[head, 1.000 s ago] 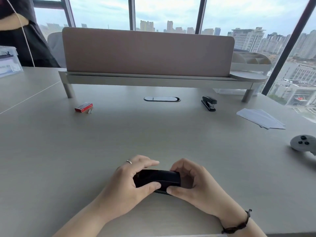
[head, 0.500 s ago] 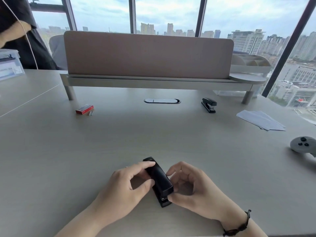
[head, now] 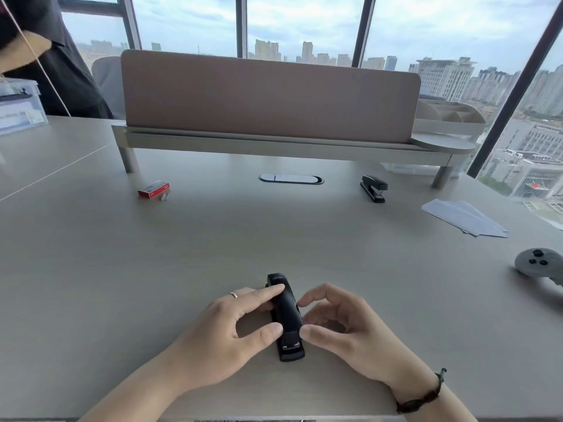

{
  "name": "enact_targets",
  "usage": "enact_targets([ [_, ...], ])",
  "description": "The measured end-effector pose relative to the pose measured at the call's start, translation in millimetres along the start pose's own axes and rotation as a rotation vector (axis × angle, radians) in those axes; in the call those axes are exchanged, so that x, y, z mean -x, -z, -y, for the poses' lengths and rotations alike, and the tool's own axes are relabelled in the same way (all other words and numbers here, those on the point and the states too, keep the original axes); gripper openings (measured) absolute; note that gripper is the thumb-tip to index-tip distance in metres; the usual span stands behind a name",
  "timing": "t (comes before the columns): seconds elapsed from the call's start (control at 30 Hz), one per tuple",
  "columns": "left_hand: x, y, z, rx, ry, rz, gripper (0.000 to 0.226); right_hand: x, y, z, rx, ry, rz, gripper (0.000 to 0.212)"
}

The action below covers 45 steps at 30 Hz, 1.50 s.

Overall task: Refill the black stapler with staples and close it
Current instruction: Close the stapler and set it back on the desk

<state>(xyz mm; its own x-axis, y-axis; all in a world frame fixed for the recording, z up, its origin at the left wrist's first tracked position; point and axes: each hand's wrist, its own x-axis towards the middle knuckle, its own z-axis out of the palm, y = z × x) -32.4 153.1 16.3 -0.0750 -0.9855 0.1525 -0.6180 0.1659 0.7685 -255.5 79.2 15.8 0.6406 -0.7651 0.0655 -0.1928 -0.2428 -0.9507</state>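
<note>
A black stapler (head: 286, 315) lies closed on the desk close to me, lengthwise, its staple end toward me. My left hand (head: 231, 330) grips it from the left, index finger on top and thumb against its side. My right hand (head: 344, 327) grips it from the right, thumb near the front end, fingers curled by its top. A red staple box (head: 153, 189) sits far off at the back left, with a small strip of staples (head: 164, 196) beside it.
A second black stapler (head: 374, 188) rests at the back right. White paper sheets (head: 464, 217) and a grey controller (head: 539, 264) lie to the right. A desk divider (head: 268, 99) on a raised shelf spans the back. A person stands at the far left.
The stapler has turned from lying crosswise to pointing lengthwise toward me, and both hands shifted from covering it to holding its sides.
</note>
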Motion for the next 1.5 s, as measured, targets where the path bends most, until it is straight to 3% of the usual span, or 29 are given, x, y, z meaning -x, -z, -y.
enact_targets([
  [0.17, -15.8, -4.9, -0.3, 0.005, -0.001, 0.043, 0.052, -5.3, 6.4, -5.8, 0.011, 0.008, -0.026, 0.025],
  [0.43, -86.2, -22.2, -2.4, 0.09, 0.034, 0.085, 0.054, -36.5, 45.2, -26.0, 0.039, -0.019, -0.196, 0.025],
  [0.7, -178.4, -52.1, -7.7, 0.097, 0.057, 0.016, 0.048, -89.2, 101.2, -45.3, 0.034, -0.096, -0.362, 0.016],
  [1.23, -377.4, -111.5, -9.5, -0.056, 0.077, -0.088, 0.046, -224.0, 201.9, -90.8, 0.116, -0.178, -0.793, 0.021],
  [1.5, -427.8, -124.1, 1.0, -0.149, 0.056, -0.068, 0.047, -255.2, 216.3, -103.1, 0.22, -0.195, -0.964, 0.024],
])
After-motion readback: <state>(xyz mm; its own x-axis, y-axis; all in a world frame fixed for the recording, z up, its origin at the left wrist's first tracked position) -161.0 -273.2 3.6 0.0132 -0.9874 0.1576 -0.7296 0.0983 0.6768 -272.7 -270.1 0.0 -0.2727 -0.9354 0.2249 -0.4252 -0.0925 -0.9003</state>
